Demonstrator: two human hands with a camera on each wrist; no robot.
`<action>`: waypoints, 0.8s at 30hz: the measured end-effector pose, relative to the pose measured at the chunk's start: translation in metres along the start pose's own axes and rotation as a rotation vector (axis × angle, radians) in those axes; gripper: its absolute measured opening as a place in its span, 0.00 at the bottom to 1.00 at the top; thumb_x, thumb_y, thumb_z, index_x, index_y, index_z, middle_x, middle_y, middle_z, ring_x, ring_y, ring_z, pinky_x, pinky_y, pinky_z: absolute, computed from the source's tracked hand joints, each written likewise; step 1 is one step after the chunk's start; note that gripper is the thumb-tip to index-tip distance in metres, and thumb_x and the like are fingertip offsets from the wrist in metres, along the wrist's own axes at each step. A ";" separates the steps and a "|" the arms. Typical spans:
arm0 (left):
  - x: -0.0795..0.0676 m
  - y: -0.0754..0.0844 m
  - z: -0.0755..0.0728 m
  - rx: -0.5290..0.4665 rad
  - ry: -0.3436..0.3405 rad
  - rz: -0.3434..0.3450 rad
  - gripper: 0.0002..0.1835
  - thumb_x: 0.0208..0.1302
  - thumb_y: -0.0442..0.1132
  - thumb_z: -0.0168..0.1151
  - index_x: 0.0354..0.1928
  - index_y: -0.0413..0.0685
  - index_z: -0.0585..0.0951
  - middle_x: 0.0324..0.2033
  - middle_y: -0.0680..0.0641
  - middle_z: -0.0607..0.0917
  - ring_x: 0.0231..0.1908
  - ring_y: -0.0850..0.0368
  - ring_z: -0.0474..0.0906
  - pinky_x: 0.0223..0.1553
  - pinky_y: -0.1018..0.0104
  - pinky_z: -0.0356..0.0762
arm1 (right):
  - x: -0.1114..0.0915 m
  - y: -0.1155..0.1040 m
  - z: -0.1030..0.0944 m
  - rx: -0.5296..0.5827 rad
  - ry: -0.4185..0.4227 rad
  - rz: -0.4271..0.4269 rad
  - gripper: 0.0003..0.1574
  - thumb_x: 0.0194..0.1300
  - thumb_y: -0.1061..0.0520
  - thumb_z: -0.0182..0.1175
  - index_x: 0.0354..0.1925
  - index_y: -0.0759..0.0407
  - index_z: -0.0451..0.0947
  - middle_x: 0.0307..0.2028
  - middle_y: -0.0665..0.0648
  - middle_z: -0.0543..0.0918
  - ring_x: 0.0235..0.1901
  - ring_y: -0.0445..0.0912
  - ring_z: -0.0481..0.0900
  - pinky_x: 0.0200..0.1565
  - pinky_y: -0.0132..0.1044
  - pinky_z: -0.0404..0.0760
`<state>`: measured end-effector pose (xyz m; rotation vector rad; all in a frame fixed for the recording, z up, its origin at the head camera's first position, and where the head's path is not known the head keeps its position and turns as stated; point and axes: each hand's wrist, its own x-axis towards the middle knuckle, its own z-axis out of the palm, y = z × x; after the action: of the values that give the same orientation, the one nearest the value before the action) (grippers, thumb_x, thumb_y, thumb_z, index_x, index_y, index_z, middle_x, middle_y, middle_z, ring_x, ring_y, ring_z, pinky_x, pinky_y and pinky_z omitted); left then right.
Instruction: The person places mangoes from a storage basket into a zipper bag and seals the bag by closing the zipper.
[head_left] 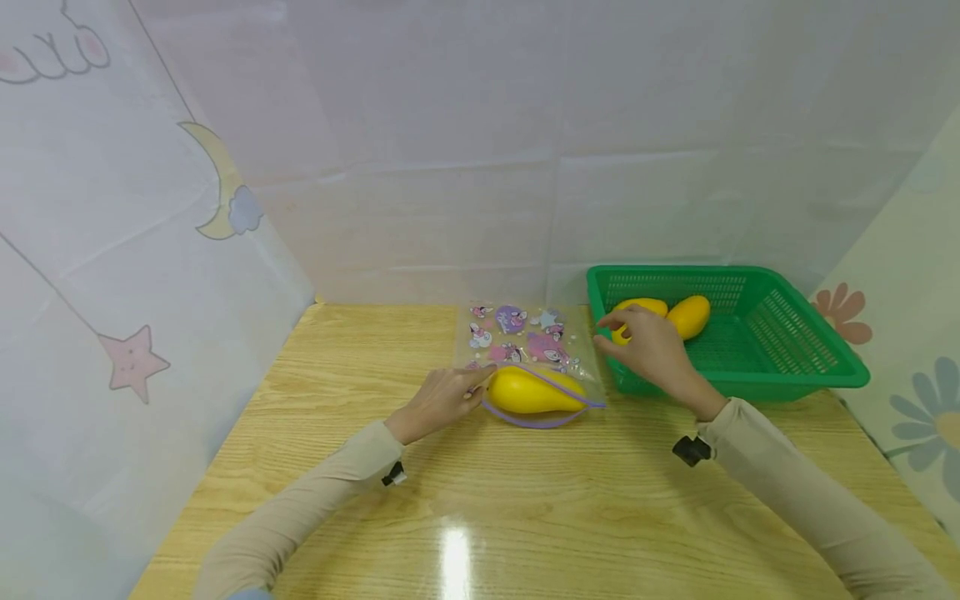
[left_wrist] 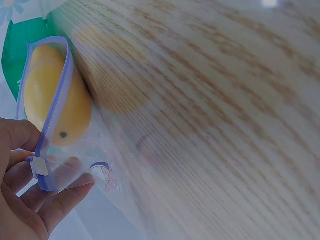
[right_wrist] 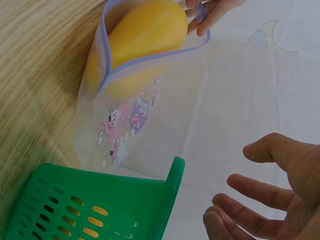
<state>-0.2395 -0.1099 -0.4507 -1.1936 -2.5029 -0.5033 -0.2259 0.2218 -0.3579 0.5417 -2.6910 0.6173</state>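
Observation:
A yellow mango (head_left: 528, 390) lies in the mouth of a clear zip bag (head_left: 517, 333) printed with pink and purple cartoon figures. The bag's purple zip rim gapes around the fruit. My left hand (head_left: 442, 398) pinches the rim's left end, beside the white slider (left_wrist: 38, 167). Over the left wall of a green basket (head_left: 795, 382) hovers my right hand (head_left: 648, 346), its fingers spread and holding nothing. Close beyond that hand, another mango (head_left: 647, 306) and a further mango (head_left: 690, 317) lie inside the basket's left part.
A wooden table (head_left: 360, 517) carries the bag and the basket. Behind it hangs a pale sheet (head_left: 420, 217), and a printed sheet with a star (head_left: 135, 362) stands at the left. The basket's left wall rises close to the bag's right side.

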 end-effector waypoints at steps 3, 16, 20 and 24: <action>0.000 0.000 0.000 -0.003 -0.001 0.001 0.22 0.63 0.30 0.62 0.60 0.40 0.79 0.36 0.46 0.88 0.12 0.70 0.51 0.12 0.80 0.50 | 0.002 0.002 -0.002 0.019 -0.013 0.014 0.15 0.63 0.55 0.67 0.44 0.65 0.85 0.40 0.65 0.84 0.36 0.58 0.82 0.28 0.47 0.80; 0.000 -0.001 0.001 -0.003 0.026 0.026 0.21 0.62 0.29 0.63 0.59 0.38 0.80 0.35 0.45 0.88 0.12 0.71 0.50 0.12 0.79 0.49 | 0.007 0.015 -0.009 0.086 -0.045 0.062 0.18 0.66 0.55 0.64 0.47 0.68 0.83 0.43 0.68 0.84 0.36 0.59 0.82 0.38 0.55 0.80; 0.000 -0.001 0.002 0.000 0.026 0.029 0.21 0.62 0.29 0.63 0.59 0.38 0.80 0.35 0.45 0.88 0.12 0.70 0.50 0.12 0.79 0.50 | 0.008 0.020 -0.010 0.095 -0.077 0.097 0.19 0.67 0.54 0.63 0.49 0.68 0.83 0.46 0.69 0.83 0.39 0.60 0.82 0.40 0.56 0.80; -0.001 -0.002 0.002 0.005 0.028 0.033 0.21 0.63 0.30 0.63 0.59 0.39 0.80 0.36 0.45 0.88 0.12 0.70 0.52 0.12 0.79 0.50 | 0.010 0.024 -0.012 0.106 -0.104 0.124 0.21 0.68 0.53 0.62 0.51 0.68 0.82 0.47 0.70 0.83 0.41 0.61 0.82 0.42 0.57 0.80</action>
<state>-0.2409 -0.1105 -0.4531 -1.2150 -2.4555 -0.5018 -0.2419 0.2442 -0.3521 0.4472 -2.8187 0.7902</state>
